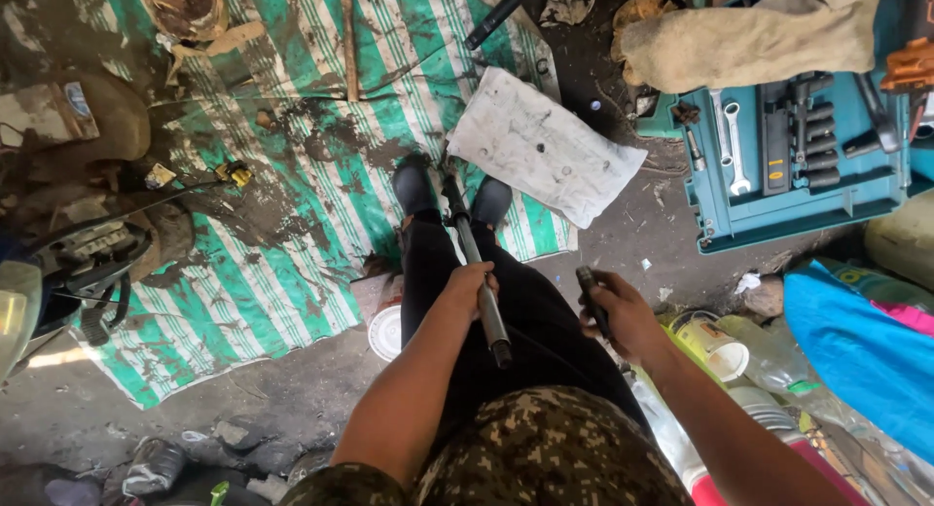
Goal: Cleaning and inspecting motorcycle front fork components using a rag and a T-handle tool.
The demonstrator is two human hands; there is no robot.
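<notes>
Dirt floor under me, littered. Nearest, my left hand (469,284) wraps the long metal rod (475,268), which runs down between my boots (413,187); my right hand (623,316) clasps a short dark tool (592,300). I'd keep the rod braced. Beyond lie the striped tarp (292,175) and teal tool case (778,165).

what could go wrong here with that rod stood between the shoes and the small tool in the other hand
The metal rod is steadied by the left hand alone, its lower end between the shoes on a muddy striped tarp; it could slip sideways. The right hand holds a dark tool close to the rod's top, so a slip might pinch fingers. Cups and bottles crowd the right side and could get knocked over.
</notes>
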